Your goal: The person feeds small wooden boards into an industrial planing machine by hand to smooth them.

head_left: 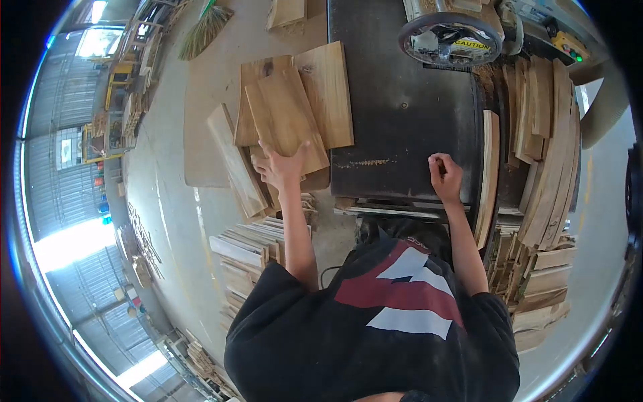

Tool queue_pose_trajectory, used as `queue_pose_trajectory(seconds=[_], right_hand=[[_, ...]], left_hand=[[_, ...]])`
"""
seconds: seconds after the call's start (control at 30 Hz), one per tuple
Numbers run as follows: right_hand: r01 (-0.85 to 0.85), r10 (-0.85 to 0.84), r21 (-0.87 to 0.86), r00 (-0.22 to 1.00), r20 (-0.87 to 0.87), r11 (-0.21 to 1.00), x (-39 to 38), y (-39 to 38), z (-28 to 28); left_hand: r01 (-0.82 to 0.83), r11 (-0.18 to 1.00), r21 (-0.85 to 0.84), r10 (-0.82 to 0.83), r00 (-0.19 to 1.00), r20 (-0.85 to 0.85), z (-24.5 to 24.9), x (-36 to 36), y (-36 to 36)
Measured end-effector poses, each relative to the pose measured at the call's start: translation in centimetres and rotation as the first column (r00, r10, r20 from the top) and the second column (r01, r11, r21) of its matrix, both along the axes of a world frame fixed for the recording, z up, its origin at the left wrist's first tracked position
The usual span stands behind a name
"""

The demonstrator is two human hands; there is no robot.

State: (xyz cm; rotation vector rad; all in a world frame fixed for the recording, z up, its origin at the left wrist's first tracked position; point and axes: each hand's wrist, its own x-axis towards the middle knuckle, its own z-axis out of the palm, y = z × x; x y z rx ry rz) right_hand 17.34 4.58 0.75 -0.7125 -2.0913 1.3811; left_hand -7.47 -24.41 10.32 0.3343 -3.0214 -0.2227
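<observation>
My left hand (281, 167) is at the near end of a wooden board (284, 110), its thumb on the top face and its fingers around the left edge. That board lies across other wooden boards (326, 87), on a brown sheet left of the black machine table (402, 127). Over the near right part of the black table is my right hand (445, 177), fingers curled in towards the thumb, with nothing visible in them. A thin line of sawdust (365, 163) lies on the table between my hands.
A machine head with a caution label (471, 45) stands at the table's far end. A long narrow board (487, 177) leans along its right side. Stacked planks (552, 147) lie further right. More wood pieces (244, 258) are piled at lower left. A broom (206, 30) lies beyond.
</observation>
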Motion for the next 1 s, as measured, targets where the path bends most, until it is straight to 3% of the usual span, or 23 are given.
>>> queue_pose_trajectory(seconds=[0.07, 0.2, 0.27, 0.3, 0.33, 0.37, 0.4, 0.43, 0.47, 0.5, 0.53, 0.6, 0.67, 0.77, 0.8, 0.87, 0.93, 1.0], right_hand=[[-0.04, 0.041, 0.021, 0.999, -0.026, 0.999, 0.0, 0.1, 0.1], [-0.026, 0.028, 0.072, 0.999, -0.034, 0.997, -0.2, 0.1, 0.4], [-0.052, 0.057, -0.11, 0.998, 0.042, 0.993, 0.0, -0.1, 1.4], [-0.042, 0.046, -0.1, 0.998, 0.039, 0.994, 0.1, -0.1, 1.7], [-0.083, 0.093, -0.213, 0.995, 0.035, 0.974, 0.2, -0.4, 2.0], [-0.12, 0.136, -0.326, 0.99, 0.026, 0.938, 0.4, -0.8, 2.4], [-0.101, 0.117, -0.325, 0.993, 0.03, 0.94, 0.8, -1.1, 3.5], [-0.173, 0.201, -0.303, 0.977, 0.065, 0.937, 1.0, -1.5, 5.7], [-0.252, 0.289, -0.285, 0.953, 0.095, 0.925, 1.1, -2.1, 7.8], [-0.256, 0.294, -0.276, 0.95, 0.105, 0.926, 1.0, -2.8, 9.3], [-0.245, 0.28, -0.276, 0.955, 0.095, 0.929, 0.9, -3.5, 10.2], [-0.271, 0.269, -0.119, 0.962, -0.034, 0.955, 1.3, -4.5, 11.5], [-0.26, 0.253, -0.104, 0.965, -0.07, 0.96, 2.3, -4.8, 13.4], [-0.379, 0.449, -0.264, 0.843, 0.296, 0.887, 4.3, -4.0, 16.2], [-0.347, 0.419, -0.262, 0.852, 0.314, 0.901, 5.0, -4.0, 15.7], [-0.335, 0.436, -0.454, 0.889, 0.138, 0.826, 6.1, -4.4, 14.5], [-0.289, 0.357, -0.47, 0.932, 0.061, 0.834, 6.8, -4.5, 13.5], [-0.337, 0.416, -0.36, 0.893, 0.171, 0.87, 7.2, -3.9, 13.0]], left_hand=[[0.12, 0.993, -0.014, -0.118, 0.991, 0.068, -0.2, 0.9, 0.7], [0.067, 0.995, -0.07, -0.053, 0.98, 0.194, 2.0, 2.2, 4.5], [0.056, 0.989, -0.136, -0.017, 0.962, 0.271, 4.2, 2.5, 5.8], [0.066, 0.99, -0.126, -0.03, 0.963, 0.269, 4.5, 2.7, 5.5], [0.096, 0.934, 0.346, -0.18, 0.959, 0.221, 5.0, 3.1, 4.6], [0.114, 0.666, 0.737, -0.297, 0.947, 0.121, 5.4, 3.5, 4.0], [0.124, 0.663, 0.738, -0.315, 0.941, 0.125, 4.9, 3.9, 3.7], [-0.182, 0.059, 0.982, -0.42, 0.887, 0.19, 3.9, 4.2, 3.0], [-0.477, -0.531, 0.7, -0.531, 0.831, 0.163, 3.7, 4.6, 2.3], [-0.418, -0.683, 0.599, -0.447, 0.888, 0.109, 4.1, 7.0, 4.6], [-0.422, -0.675, 0.605, -0.46, 0.882, 0.102, 4.0, 7.7, 5.0], [-0.455, -0.603, 0.656, -0.512, 0.851, 0.119, 2.9, 9.3, 6.1], [-0.511, -0.518, 0.686, -0.579, 0.8, 0.159, 1.1, 11.5, 7.3], [-0.583, -0.393, 0.711, -0.672, 0.71, 0.21, -1.2, 14.5, 9.0], [-0.597, -0.355, 0.72, -0.696, 0.682, 0.223, -1.1, 15.2, 9.7], [-0.623, -0.329, 0.71, -0.741, 0.636, 0.215, -0.8, 16.3, 10.4], [-0.222, -0.01, 0.975, -0.646, 0.746, 0.163, -1.2, 17.3, 11.3], [0.182, 0.468, 0.865, -0.63, 0.755, 0.182, -1.6, 17.9, 11.7]])
